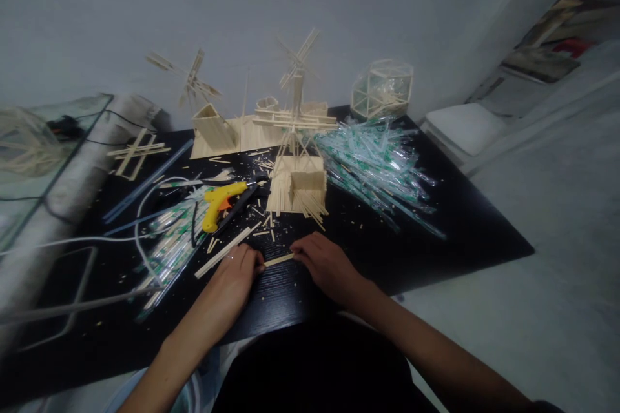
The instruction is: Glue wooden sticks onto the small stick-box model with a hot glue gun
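A short pale wooden stick [279, 260] lies level between my two hands, low over the front of the black table [285, 297]. My left hand [242, 264] pinches its left end; a ring shows on one finger. The right end is pinched by the fingers of my right hand [320, 258]. Beside my left hand rest longer wooden strips [225, 251]. Just beyond my hands stands a wooden windmill model [296, 110] on a base with a small box [308, 187] and loose sticks. A yellow glue gun [217, 203] lies to the left.
Plastic-wrapped stick bundles lie at the right [382, 161] and left [174, 239]. Behind are a second windmill [213, 129] and a geometric stick frame [382, 90]. White cable [138, 232] loops at left. A white stool [462, 126] stands beyond the table's right side.
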{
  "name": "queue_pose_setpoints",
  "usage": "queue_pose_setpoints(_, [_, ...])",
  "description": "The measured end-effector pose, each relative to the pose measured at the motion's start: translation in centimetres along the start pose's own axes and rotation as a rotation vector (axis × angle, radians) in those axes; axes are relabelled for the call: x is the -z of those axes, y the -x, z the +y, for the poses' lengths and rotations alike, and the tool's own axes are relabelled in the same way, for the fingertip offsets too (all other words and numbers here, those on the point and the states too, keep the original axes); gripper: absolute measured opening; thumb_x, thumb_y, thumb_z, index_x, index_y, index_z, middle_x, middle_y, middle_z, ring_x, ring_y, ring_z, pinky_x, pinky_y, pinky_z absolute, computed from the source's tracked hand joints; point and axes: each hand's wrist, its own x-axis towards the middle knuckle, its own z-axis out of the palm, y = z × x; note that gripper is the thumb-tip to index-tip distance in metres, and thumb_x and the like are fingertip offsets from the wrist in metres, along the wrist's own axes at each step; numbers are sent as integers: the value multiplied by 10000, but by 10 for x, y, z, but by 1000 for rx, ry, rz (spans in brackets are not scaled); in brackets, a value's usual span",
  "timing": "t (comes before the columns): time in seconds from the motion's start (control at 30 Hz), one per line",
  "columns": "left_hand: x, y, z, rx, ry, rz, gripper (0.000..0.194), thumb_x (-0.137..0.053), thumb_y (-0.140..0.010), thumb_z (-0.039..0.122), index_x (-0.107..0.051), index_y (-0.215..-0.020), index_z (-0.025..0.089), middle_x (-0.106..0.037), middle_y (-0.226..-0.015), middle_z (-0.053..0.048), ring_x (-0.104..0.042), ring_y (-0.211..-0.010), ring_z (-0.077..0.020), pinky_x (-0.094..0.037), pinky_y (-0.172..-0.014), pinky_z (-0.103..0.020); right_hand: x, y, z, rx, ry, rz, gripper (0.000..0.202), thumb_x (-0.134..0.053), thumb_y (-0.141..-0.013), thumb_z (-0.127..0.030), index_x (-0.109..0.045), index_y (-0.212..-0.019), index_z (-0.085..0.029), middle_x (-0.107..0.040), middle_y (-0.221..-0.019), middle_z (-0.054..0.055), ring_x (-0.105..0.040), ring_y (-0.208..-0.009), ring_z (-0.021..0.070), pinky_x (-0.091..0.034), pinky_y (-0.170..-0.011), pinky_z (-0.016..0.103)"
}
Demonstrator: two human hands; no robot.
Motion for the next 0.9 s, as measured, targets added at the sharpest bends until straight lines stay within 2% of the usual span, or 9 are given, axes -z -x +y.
queue_pose_setpoints(0.73, [-8,3,-6,-8,21,56,164,-442,-1035,283,-580,-997,203,-592,-971,-47,-599,-913,-224,-526,-822,-393,-1,1,3,28,9,-28,140,-564,-996,-130,-681,-1061,-174,-709,-1002,94,-637,-951,213,-542,-868,360])
queue_pose_setpoints(0.9, [-7,5,-7,-3,35,53,160,-451,-1045,304,-584,-1070,219,-608,-1035,-48,-609,-973,-226,-524,-883,-405,2,0,1,32,-4,-34,143,-559,-995,-124,-679,-1058,-169,-706,-1000,94,-641,-940,209,-547,-857,351])
